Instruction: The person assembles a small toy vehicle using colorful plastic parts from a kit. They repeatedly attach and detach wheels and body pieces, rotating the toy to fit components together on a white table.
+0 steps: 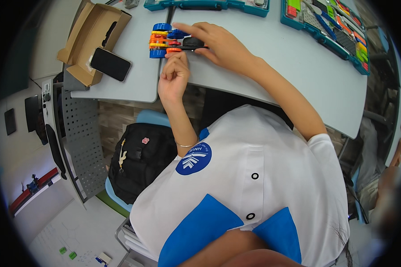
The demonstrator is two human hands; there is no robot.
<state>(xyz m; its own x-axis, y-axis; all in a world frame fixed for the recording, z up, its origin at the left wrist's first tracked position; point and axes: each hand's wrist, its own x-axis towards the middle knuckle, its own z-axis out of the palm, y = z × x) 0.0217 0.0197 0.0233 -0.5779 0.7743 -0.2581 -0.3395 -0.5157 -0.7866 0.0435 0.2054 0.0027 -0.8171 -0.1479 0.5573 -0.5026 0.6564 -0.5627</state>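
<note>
A toy vehicle of plastic building parts [158, 41] lies across the gap between two tables, with blue wheels, yellow and orange pieces and a dark bar on its right side. My right hand [227, 46] spans that right side, with the thumb by the dark bar and the index finger reaching the blue gear-like piece [177, 34]. At the near edge, my left hand [173, 78] is closed, its fingers curled and their tips against the orange round piece [173, 50]. The exact contact under the fingertips is partly hidden.
Left of the vehicle lie a black phone [111, 64] and an open cardboard box [87, 44]. Teal cases of parts stand at the far edge [209, 4] and far right [327, 41]. A black backpack [142, 162] rests on a blue chair below. Another person is partly visible at right.
</note>
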